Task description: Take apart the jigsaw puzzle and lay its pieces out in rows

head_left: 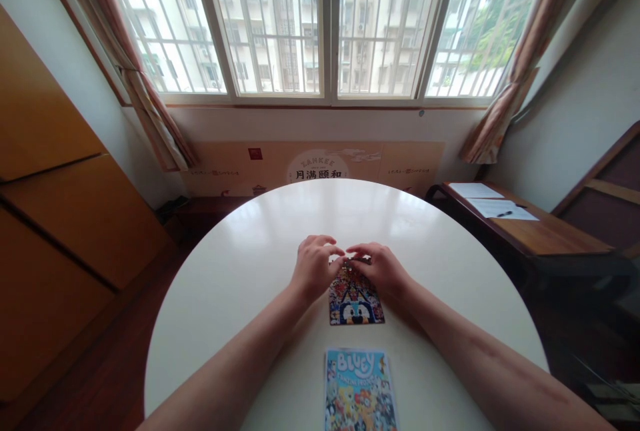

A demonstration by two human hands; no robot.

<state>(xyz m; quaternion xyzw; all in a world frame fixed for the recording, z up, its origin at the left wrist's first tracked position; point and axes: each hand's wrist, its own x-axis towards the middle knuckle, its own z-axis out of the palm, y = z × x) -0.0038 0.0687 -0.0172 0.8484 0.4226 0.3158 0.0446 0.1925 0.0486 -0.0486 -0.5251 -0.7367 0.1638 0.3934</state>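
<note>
Jigsaw puzzle [357, 298]: flat on white round table [225, 324], far edge at fingers of both hands. Left hand [316, 263], right hand [384, 268]: curled, fingertips nearly meeting; whether either grips piece, cannot tell. Step, as judged: fingertip work at far edge. Next move likely calls for fine alignment. Nearer than hands: picture sheet [358, 394]. Beyond: printed cardboard [220, 161], barred window [285, 38]. Far right: wooden desk [565, 234].
</note>
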